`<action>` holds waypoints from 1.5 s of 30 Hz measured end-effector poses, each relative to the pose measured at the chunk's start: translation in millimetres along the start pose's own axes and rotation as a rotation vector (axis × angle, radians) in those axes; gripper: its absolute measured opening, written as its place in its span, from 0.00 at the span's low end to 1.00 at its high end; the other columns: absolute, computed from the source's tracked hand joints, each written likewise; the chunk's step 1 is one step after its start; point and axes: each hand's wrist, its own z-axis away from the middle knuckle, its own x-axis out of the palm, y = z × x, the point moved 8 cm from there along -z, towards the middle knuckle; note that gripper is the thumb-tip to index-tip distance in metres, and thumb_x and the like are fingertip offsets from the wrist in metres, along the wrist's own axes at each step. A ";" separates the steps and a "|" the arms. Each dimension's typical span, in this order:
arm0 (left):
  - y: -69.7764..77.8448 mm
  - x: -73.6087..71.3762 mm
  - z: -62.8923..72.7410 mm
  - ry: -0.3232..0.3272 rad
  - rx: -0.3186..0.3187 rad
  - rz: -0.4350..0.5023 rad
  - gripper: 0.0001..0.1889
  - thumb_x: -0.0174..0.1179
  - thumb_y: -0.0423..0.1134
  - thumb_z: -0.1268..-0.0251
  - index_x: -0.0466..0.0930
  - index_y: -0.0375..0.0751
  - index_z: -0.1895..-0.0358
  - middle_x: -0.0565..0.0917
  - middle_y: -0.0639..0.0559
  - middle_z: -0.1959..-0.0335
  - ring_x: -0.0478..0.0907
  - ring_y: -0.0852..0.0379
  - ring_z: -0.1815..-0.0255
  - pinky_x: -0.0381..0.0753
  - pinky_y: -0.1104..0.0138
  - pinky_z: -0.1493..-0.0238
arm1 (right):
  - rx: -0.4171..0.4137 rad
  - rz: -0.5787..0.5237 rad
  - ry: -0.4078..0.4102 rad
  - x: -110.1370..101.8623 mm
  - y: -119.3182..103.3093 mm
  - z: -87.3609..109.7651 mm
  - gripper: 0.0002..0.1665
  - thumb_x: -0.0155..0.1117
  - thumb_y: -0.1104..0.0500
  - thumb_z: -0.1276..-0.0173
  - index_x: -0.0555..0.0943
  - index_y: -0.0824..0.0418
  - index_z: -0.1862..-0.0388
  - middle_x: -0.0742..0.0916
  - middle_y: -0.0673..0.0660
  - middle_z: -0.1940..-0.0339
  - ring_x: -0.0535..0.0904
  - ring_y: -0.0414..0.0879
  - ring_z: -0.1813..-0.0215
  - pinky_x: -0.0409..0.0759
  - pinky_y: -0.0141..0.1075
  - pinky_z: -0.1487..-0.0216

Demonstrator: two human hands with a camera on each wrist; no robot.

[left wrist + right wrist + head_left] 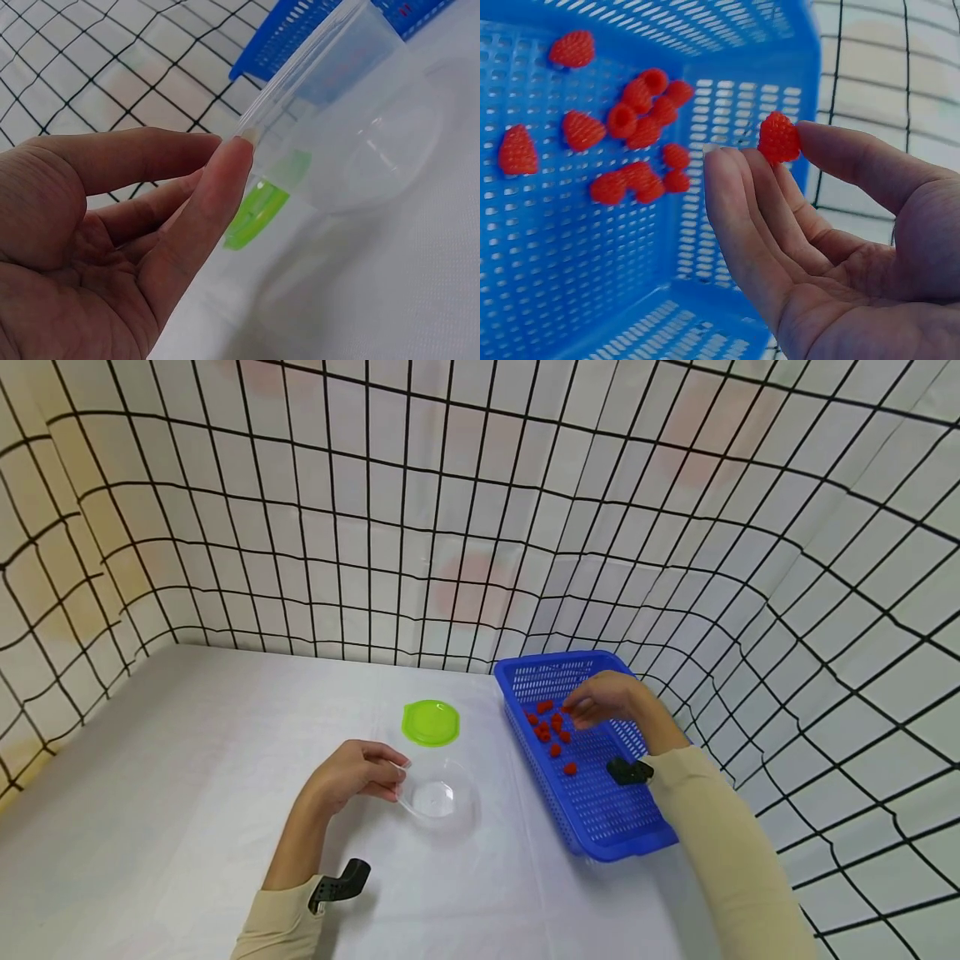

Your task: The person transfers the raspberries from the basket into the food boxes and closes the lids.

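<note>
By its rim, a clear plastic bowl (435,793) is pinched between the thumb and fingers of my left hand (361,774). In the left wrist view the bowl (375,135) looks tilted over the white cloth. My right hand (602,698) is over the blue basket (572,837). The right wrist view shows that hand (832,225) pinching one raspberry (779,138) between thumb and fingers. Several more raspberries (637,97) lie loose on the basket's floor, most of them clustered toward its far end.
A bright green lid (431,723) lies on the white cloth (225,760) beyond the bowl. Black wire grid (405,510) stands along the back and both sides, close behind the basket.
</note>
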 end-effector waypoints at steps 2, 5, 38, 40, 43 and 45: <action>0.3 -0.6 0.0 -0.001 0.000 0.003 0.18 0.63 0.28 0.39 0.79 0.20 0.47 0.85 0.43 0.64 0.85 0.55 0.74 0.90 0.62 0.63 | -0.016 0.018 0.010 3.5 -10.0 2.5 0.21 0.64 0.61 0.28 0.78 0.74 0.43 0.88 0.62 0.57 0.88 0.50 0.60 0.88 0.44 0.48; 1.1 -1.1 0.7 -0.004 -0.001 0.006 0.18 0.63 0.28 0.38 0.79 0.20 0.47 0.84 0.44 0.65 0.85 0.56 0.74 0.90 0.62 0.63 | -0.051 0.052 0.014 11.3 -25.6 6.5 0.19 0.64 0.61 0.28 0.78 0.74 0.45 0.88 0.61 0.59 0.87 0.51 0.60 0.88 0.44 0.49; 0.4 2.2 0.4 -0.014 -0.008 0.021 0.19 0.63 0.28 0.38 0.78 0.19 0.46 0.84 0.44 0.67 0.84 0.56 0.73 0.90 0.63 0.63 | -0.234 0.147 -0.147 152.0 -86.6 15.2 0.10 0.68 0.61 0.33 0.82 0.68 0.59 0.90 0.61 0.65 0.89 0.56 0.63 0.90 0.43 0.56; -0.1 1.9 0.0 -0.012 -0.010 0.019 0.19 0.63 0.28 0.38 0.78 0.19 0.46 0.84 0.44 0.67 0.84 0.56 0.73 0.90 0.63 0.63 | -0.224 0.160 -0.162 159.9 -85.1 13.8 0.10 0.68 0.61 0.33 0.83 0.67 0.59 0.90 0.61 0.65 0.89 0.60 0.59 0.90 0.42 0.57; 0.1 2.0 -0.1 -0.013 -0.010 0.017 0.19 0.63 0.29 0.37 0.78 0.19 0.46 0.84 0.44 0.67 0.84 0.55 0.73 0.90 0.62 0.63 | -0.204 0.183 -0.177 169.6 -81.9 11.4 0.09 0.68 0.61 0.32 0.83 0.66 0.59 0.90 0.63 0.63 0.88 0.62 0.56 0.90 0.41 0.57; 0.3 2.4 0.0 -0.017 -0.010 0.014 0.19 0.63 0.29 0.37 0.77 0.19 0.46 0.85 0.44 0.66 0.84 0.56 0.73 0.90 0.62 0.63 | -0.192 0.199 -0.185 174.7 -79.6 10.0 0.08 0.68 0.60 0.32 0.83 0.66 0.59 0.90 0.66 0.60 0.88 0.60 0.57 0.90 0.40 0.57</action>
